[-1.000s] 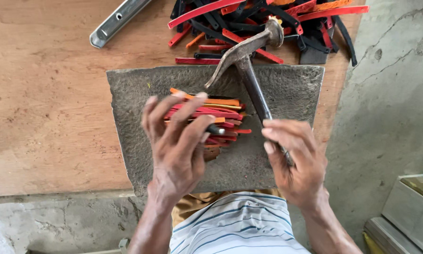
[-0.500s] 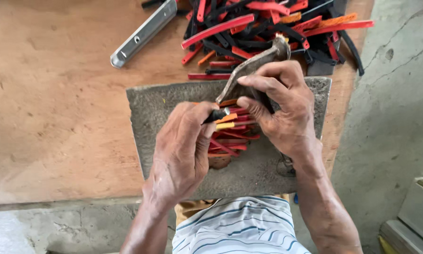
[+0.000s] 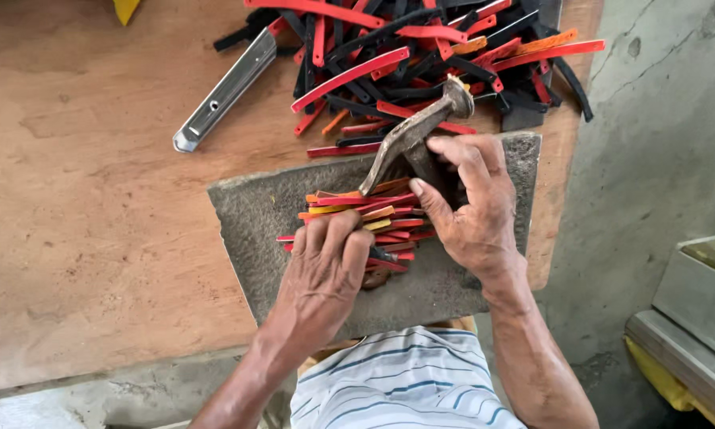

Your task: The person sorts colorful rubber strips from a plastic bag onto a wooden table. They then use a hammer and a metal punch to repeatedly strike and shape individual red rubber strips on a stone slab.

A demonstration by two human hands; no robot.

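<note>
Left hand [image 3: 325,274] lay palm down, fingers pressed together and curled over the near end of a stack of strips [image 3: 365,218] (red, orange and yellow, lying crosswise), pinning it to the grey stone slab [image 3: 254,214] beneath. Forearm ran back toward a striped shirt [image 3: 401,381] at the bottom edge. Right hand [image 3: 468,206] sat just beside the left, farther out, closed around the neck of a hammer [image 3: 417,131] close up to its head, thumb stretched toward the strips. Hammer's claw end pointed down and touched the top of the stack; round striking face tilted up and away from the knuckles. Wrist bent, forearm angled back to the right.

Compared with half a second before: right hand gripped lower, no longer covering the hammer's head, now left bare above the fingers. Left hand slid nearer to the body, baring more of the stack. A full second before, the right hand had lain flat on the slab, the hammer resting loose beyond it.

Beyond the right hand's fingertips, a loose pile of strips [image 3: 421,56] (red, black, some orange) spread over the wooden board [image 3: 79,199]. Up and left of the left hand, well apart, a flat metal bar [image 3: 226,91] lay at a slant. To the right of the right forearm, bare concrete floor [image 3: 651,143].
</note>
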